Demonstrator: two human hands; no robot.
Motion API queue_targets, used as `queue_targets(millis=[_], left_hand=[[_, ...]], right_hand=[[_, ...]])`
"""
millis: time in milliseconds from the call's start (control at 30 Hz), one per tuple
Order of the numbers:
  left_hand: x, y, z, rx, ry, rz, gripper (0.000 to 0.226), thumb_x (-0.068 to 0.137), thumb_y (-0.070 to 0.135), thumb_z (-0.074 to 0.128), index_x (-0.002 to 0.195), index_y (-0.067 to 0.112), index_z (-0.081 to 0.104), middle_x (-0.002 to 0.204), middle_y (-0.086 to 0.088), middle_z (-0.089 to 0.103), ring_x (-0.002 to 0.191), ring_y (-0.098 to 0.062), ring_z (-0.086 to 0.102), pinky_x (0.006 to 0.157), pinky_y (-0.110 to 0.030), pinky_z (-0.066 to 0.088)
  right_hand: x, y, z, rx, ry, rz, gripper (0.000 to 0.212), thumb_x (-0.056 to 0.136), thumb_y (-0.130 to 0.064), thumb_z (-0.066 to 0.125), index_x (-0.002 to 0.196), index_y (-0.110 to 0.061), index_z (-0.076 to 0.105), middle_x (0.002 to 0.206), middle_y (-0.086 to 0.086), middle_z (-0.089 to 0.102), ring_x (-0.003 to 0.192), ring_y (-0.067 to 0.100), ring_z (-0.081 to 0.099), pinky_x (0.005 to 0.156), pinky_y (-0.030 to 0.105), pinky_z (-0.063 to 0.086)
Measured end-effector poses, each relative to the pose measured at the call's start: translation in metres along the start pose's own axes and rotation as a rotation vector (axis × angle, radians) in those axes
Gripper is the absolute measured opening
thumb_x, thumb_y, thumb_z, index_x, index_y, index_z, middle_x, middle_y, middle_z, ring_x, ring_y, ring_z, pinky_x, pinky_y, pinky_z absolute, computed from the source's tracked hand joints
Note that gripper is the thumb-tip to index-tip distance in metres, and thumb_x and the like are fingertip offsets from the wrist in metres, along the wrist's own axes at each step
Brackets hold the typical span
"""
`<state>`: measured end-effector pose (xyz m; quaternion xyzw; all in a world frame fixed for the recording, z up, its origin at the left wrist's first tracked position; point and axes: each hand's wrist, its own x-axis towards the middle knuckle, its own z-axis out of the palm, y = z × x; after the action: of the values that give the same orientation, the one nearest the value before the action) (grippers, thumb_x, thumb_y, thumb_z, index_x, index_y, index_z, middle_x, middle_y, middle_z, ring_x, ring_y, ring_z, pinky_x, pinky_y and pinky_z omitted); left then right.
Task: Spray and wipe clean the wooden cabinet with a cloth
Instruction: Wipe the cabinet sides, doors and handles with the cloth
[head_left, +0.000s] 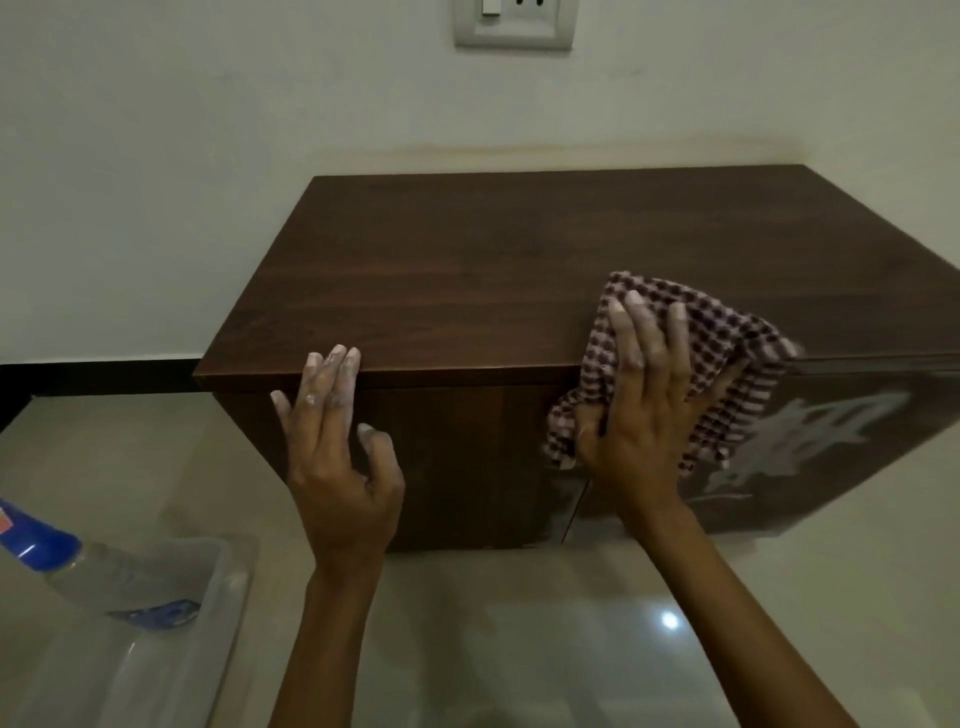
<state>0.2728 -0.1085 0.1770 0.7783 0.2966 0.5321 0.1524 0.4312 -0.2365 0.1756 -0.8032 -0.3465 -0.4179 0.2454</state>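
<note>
Under right hand (641, 410): cloth (727, 343).

place: home room | cues: wooden cabinet (519, 260), wall socket plate (514, 23), glossy tiled floor (519, 623)

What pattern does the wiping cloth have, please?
Dark maroon-and-pale checked cloth; shown in the head view.

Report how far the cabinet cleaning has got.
Done: spray is on; white foam streaks cover the dark wooden cabinet front. In hand: the right hand presses the checked maroon-and-white cloth over the front edge, the left hand steadying. Left: the streaked right front.
</note>
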Motion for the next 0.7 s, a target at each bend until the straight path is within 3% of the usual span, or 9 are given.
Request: queue_targets(millis=[100, 167, 300, 433, 567, 700], left_hand=[[0.001, -0.001, -0.002, 0.008, 0.000, 0.000, 0.049, 0.079, 0.004, 0.036, 0.125, -0.005, 0.050, 0.131, -0.006, 0.045, 0.131, -0.018, 0.033, 0.117, -0.023, 0.008], [0.002, 0.000, -0.003, 0.015, -0.005, 0.001, 0.050, 0.077, 0.003, 0.036, 0.124, -0.006, 0.051, 0.130, -0.006, 0.046, 0.130, -0.018, 0.034, 0.117, -0.023, 0.008], [0.001, 0.003, -0.001, 0.026, 0.002, -0.026, 0.051, 0.075, 0.003, 0.036, 0.123, -0.007, 0.051, 0.130, -0.015, 0.051, 0.131, -0.016, 0.032, 0.116, -0.021, 0.009], [-0.001, 0.002, 0.001, 0.026, 0.001, -0.033, 0.053, 0.074, 0.001, 0.036, 0.124, -0.007, 0.050, 0.130, -0.019, 0.052, 0.132, -0.013, 0.030, 0.116, -0.022, 0.009], [-0.002, 0.003, 0.003, 0.028, 0.014, -0.034, 0.055, 0.073, 0.001, 0.036, 0.125, -0.008, 0.049, 0.131, -0.019, 0.051, 0.133, -0.017, 0.030, 0.117, -0.022, 0.009], [-0.002, 0.001, 0.003, 0.057, 0.010, -0.005, 0.053, 0.075, 0.004, 0.036, 0.126, -0.007, 0.048, 0.132, -0.020, 0.050, 0.133, -0.020, 0.030, 0.117, -0.023, 0.009]], right_hand=[[-0.010, 0.004, 0.003, 0.006, -0.051, -0.217, 0.062, 0.083, -0.027, 0.036, 0.142, -0.015, 0.020, 0.146, 0.004, 0.024, 0.144, 0.006, -0.004, 0.113, 0.041, -0.014], [-0.019, 0.011, 0.005, 0.037, -0.042, -0.212, 0.062, 0.089, -0.030, 0.029, 0.146, -0.017, 0.009, 0.152, 0.004, 0.011, 0.143, 0.006, -0.007, 0.114, 0.041, -0.007], [-0.036, 0.005, 0.015, 0.142, -0.029, -0.165, 0.070, 0.091, -0.036, 0.026, 0.147, -0.015, -0.010, 0.156, -0.002, -0.017, 0.144, 0.012, -0.011, 0.114, 0.037, -0.013], [-0.079, -0.001, 0.028, 0.351, -0.107, -0.101, 0.066, 0.096, -0.033, 0.026, 0.147, -0.013, -0.011, 0.156, 0.001, -0.017, 0.145, 0.019, -0.010, 0.118, 0.033, -0.003], [-0.113, 0.004, 0.042, 0.575, -0.151, -0.062, 0.059, 0.099, -0.033, 0.021, 0.147, -0.017, -0.012, 0.156, -0.006, -0.016, 0.144, 0.011, -0.009, 0.117, 0.021, 0.000], [-0.106, 0.017, 0.042, 0.639, -0.101, -0.156, 0.057, 0.099, -0.035, 0.019, 0.148, -0.018, -0.003, 0.158, -0.006, -0.006, 0.145, 0.012, 0.000, 0.118, 0.024, 0.007]])
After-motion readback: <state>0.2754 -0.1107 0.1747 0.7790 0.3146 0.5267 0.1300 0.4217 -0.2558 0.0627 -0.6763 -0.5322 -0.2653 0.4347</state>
